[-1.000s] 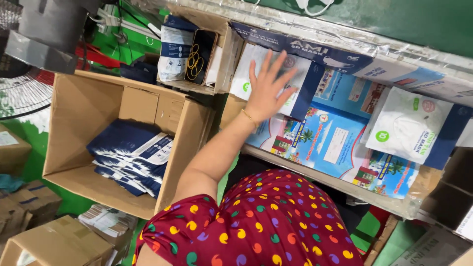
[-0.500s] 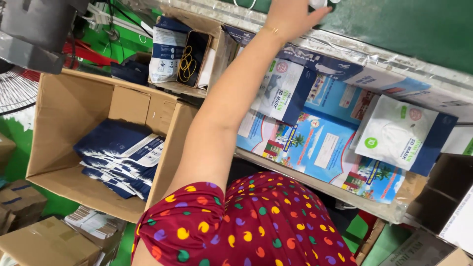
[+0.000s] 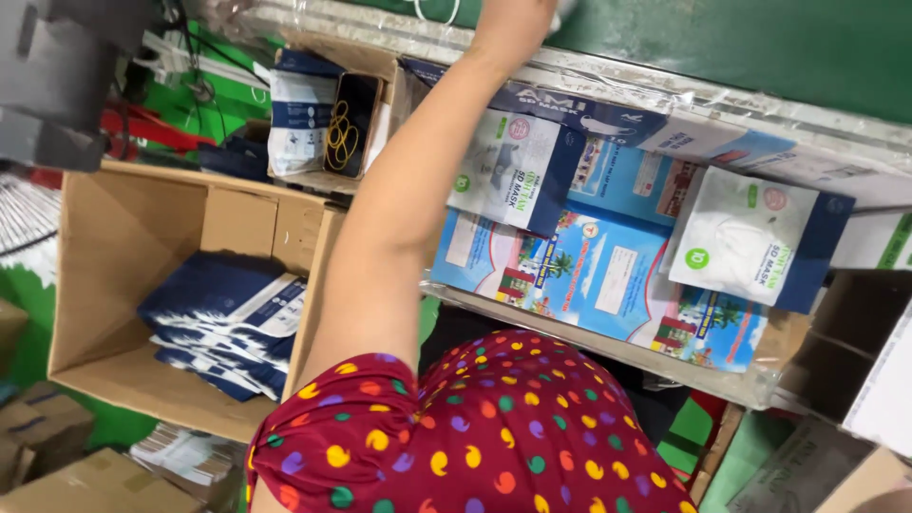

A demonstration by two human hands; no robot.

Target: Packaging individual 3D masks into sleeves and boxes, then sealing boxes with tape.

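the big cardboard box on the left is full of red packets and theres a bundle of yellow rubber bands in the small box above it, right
Not quite. In the head view the packets in the big cardboard box are dark blue and white, not red, and cover only part of it. The yellow rubber bands do lie in the small box above.

1. One bare arm (image 3: 399, 218) reaches up from the dotted red sleeve (image 3: 456, 427) over the bench (image 3: 665, 366); its hand (image 3: 518, 14) is cut off by the top edge of the picture, so whether it grips something cannot be told.
2. Just right of the arm lies a white and dark blue mask packet (image 3: 518, 171) on the bench.
3. Under this packet is a stack of light blue printed boxes (image 3: 589, 275).
4. Further right of the arm lies a second white mask packet (image 3: 750, 237).
5. Left of the arm stands a big open carton (image 3: 133, 237) with dark blue packets (image 3: 223, 318) inside.
6. Above the carton, a small box holds yellow rubber bands (image 3: 340, 138).
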